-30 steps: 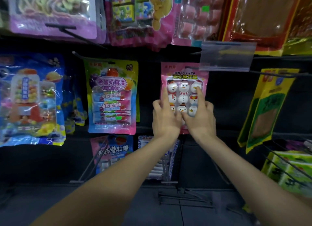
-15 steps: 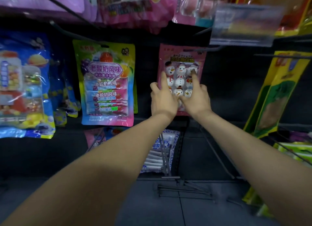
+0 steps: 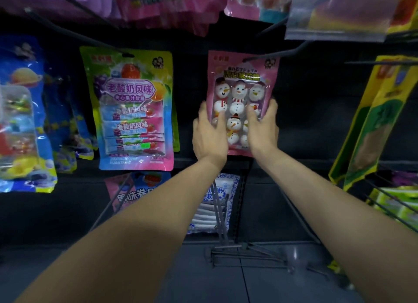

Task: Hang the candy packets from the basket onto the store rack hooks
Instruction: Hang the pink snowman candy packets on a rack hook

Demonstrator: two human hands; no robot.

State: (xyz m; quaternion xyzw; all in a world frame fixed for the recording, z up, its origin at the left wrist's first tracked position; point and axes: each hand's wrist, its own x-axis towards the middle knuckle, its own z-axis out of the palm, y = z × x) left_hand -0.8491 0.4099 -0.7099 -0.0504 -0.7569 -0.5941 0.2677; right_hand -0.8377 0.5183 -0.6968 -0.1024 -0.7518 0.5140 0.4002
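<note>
Head-camera view of a dark store rack hung with bright sweets. At centre, a pink candy packet (image 3: 243,76) printed with rows of snowmen hangs upright against the rack's back panel. A black hook (image 3: 291,50) slants down from the upper right and meets the packet's top edge at its hanging hole. Two bare arms reach up from below. The left hand (image 3: 209,133) grips the packet's lower left side, and the right hand (image 3: 263,130) grips its lower right side. Each thumb presses the front and the fingers wrap the edge. To the left hangs a multicoloured candy packet (image 3: 133,108), well apart, with blue packets (image 3: 22,121) beyond it. Yellow-green packets (image 3: 373,121) hang at right. A white-and-blue packet (image 3: 217,203) hangs below.
</note>
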